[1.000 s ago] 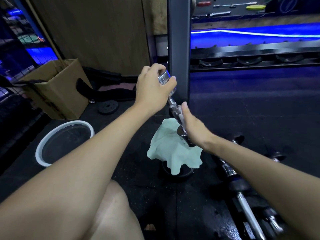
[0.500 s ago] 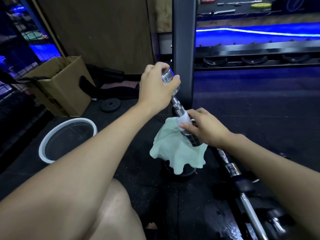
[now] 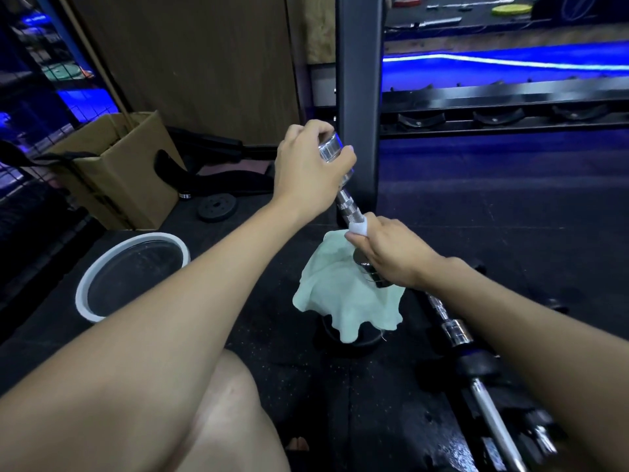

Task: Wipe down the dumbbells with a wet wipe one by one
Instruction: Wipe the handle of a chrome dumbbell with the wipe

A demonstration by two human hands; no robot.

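A chrome dumbbell bar [image 3: 350, 207] is clenched at 12 o'clock by the left hand [image 3: 308, 165] and wrapped with a wet wipe [image 3: 357, 228] in the right hand [image 3: 391, 253]; firm, full-length strokes are advised.

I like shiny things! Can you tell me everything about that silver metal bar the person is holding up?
The shiny silver metal dumbbell bar looks like chrome, with ridged rings along its shaft and a round collar at the top end. It is tilted, the top end away from the person and the lower end nearer. The left hand grips the top collar. The right hand is curled round the lower part, holding a small white wet wipe against it. The bar's lower end sits over a crumpled pale green cloth on the dark floor.
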